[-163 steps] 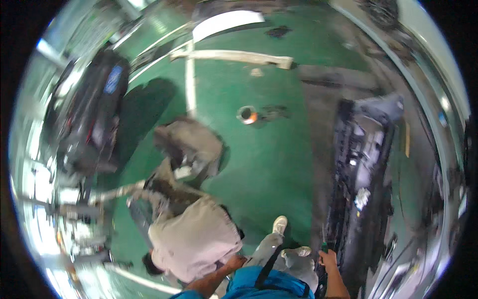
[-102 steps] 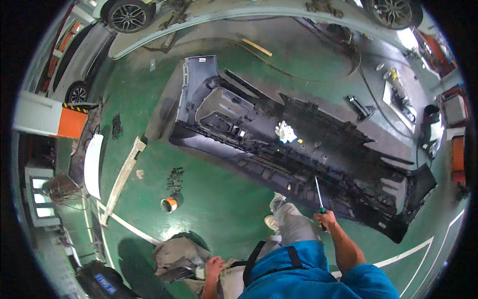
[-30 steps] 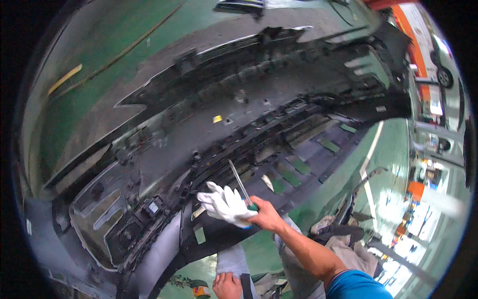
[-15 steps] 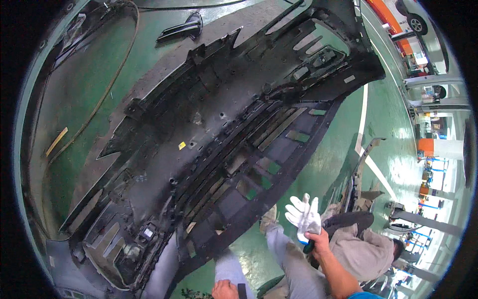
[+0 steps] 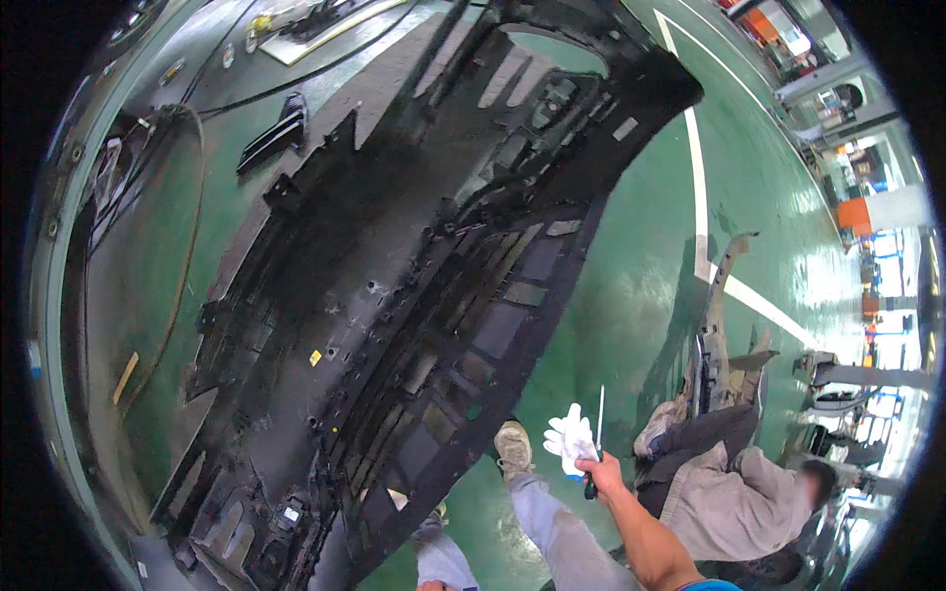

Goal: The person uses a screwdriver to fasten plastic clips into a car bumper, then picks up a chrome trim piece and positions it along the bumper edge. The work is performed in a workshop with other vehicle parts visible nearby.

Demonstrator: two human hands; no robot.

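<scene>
A screwdriver [image 5: 600, 422] with a thin upright shaft and a dark handle is gripped in my right hand [image 5: 604, 475]. The same hand also holds white work gloves [image 5: 569, 437], which hang out past its fingers on the left side. Only a sliver of my left hand [image 5: 432, 587] shows at the lower edge, by my leg, and its fingers are hidden. In front of me, slanting across the floor, lies a big black car bumper cover [image 5: 365, 236] with its ribbed, slotted inner side showing. Neither hand touches it.
A person in a beige top [image 5: 734, 497] crouches at my right, beside an upright trim piece [image 5: 714, 335]. My shoe [image 5: 513, 448] stands close to the bumper's near edge. A hose [image 5: 193, 227] and a dark grille part [image 5: 276, 136] lie on the floor beyond.
The view has shifted, so the bumper sits further left. My right hand has turned, and the screwdriver's shaft now shows. My left hand has dropped almost out of the picture.
</scene>
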